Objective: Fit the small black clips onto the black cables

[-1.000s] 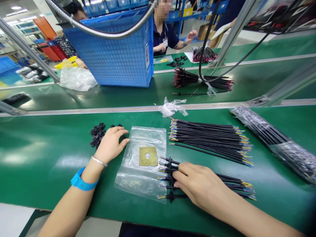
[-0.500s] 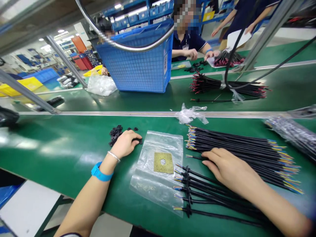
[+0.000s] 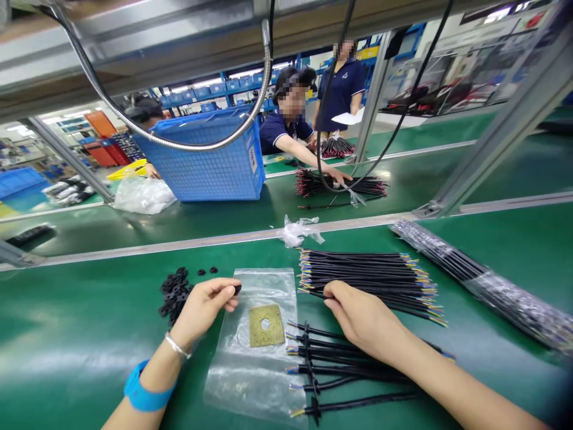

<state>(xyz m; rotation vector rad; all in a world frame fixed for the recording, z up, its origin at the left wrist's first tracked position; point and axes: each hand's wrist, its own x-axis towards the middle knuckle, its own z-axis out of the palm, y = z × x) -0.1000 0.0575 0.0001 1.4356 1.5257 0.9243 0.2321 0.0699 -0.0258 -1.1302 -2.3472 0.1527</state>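
Left hand (image 3: 201, 307) pinches a black grommet (image 3: 238, 289) above far-left corner of plastic bag (image 3: 226, 373); right hand (image 3: 364, 313) pinches a cable (image 3: 316, 294) toward green surface's (image 3: 67, 322) far edge. Probably picking step; next needs aligning both.

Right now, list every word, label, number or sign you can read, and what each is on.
No text is legible.
White label on the blue plastic crate: characters too blurred to read.
Emblem on the standing co-worker's navy shirt: too small to make out.
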